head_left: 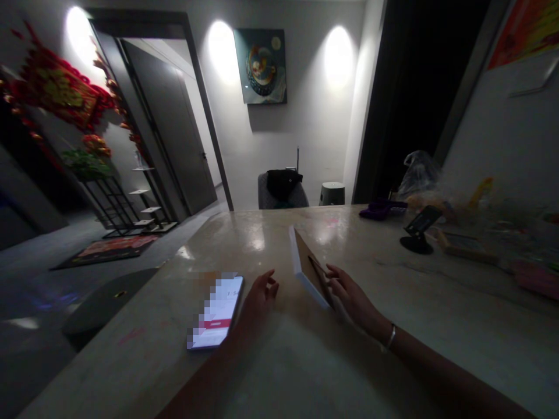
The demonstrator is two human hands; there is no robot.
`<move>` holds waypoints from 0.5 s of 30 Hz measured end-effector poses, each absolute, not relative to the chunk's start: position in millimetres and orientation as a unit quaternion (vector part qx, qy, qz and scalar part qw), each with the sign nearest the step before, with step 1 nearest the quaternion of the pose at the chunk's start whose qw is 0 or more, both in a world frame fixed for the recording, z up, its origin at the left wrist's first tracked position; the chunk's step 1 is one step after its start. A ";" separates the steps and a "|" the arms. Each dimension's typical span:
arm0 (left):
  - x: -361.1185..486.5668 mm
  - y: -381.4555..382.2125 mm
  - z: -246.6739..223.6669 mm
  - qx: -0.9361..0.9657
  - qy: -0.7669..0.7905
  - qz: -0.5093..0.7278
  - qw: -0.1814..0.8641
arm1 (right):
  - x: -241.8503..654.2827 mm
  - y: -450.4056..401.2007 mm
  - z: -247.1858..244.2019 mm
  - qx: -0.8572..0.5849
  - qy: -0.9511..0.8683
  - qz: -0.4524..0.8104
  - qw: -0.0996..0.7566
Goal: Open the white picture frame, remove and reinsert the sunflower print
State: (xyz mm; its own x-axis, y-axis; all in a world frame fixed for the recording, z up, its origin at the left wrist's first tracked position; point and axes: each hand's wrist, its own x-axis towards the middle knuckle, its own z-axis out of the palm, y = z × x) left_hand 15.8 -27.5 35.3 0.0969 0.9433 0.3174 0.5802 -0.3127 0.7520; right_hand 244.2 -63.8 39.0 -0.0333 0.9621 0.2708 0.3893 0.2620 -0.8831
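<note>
The right hand had its fingers against the tilted white-edged frame, grip unclear; the loosely curled left hand lay between the frame and the phone, near the left edge of the stone counter.

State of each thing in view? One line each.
left hand, open, empty, beside phone
right hand, fingers on board
board, tilted up, not flat
phone, lying flat, screen lit
phone stand, upright
plastic bag, crumpled
chair, black cloth draped over it
</note>
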 end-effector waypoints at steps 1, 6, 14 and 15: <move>17.0 -27.6 33.3 0.704 0.540 0.395 0.239 | 242.9 -65.3 41.5 -0.510 -0.633 0.349 0.467; 25.4 -34.0 31.7 0.711 0.518 0.366 0.305 | 233.2 -75.6 52.8 -0.432 -0.597 0.489 0.466; 29.1 -37.8 37.1 0.685 0.507 0.376 0.363 | 235.5 -79.2 46.8 -0.388 -0.669 0.479 0.415; 28.2 -37.2 36.5 0.682 0.511 0.377 0.364 | 238.0 -78.7 44.5 -0.387 -0.667 0.484 0.413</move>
State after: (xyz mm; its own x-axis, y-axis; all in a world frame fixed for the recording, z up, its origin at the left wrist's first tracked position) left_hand 28.2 -37.2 36.5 0.1948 0.9705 0.1420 0.4219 -0.2136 0.8811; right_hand 238.0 -78.7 44.5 -0.3586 0.9166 0.1767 0.1177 0.2322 -0.9655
